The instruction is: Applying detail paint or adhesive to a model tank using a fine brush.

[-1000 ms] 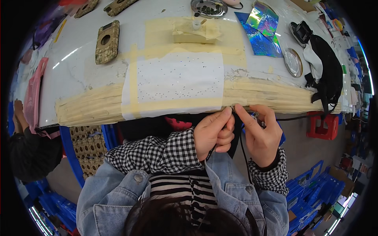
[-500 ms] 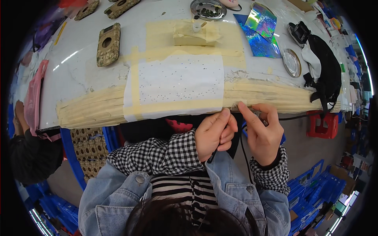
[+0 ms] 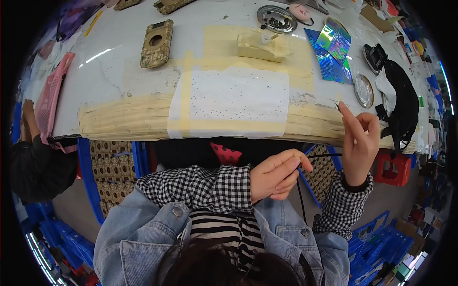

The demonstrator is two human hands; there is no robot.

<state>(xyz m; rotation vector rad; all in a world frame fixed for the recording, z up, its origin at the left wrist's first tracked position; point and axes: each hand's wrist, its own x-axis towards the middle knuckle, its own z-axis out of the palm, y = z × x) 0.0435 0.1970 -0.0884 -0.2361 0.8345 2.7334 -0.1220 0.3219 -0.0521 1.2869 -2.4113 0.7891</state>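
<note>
Cord: thin black cord (image 3: pixel 315 156), lower centre-right of the frame, running sideways from my fingers, then dropping down.
Left hand (image 3: pixel 276 174): my fingers pinched together on the cord.
Right hand (image 3: pixel 359 140): raised, thumb and forefinger closed on something too small to tell.
Table edge: white sheet (image 3: pixel 234 100) taped down, upper centre.

Paper sheet (image 3: pixel 238 97) on table (image 3: pixel 109 71)

Craft workshop: taped workbench (image 3: pixel 119 119), blue crates (image 3: pixel 377 233).
</note>
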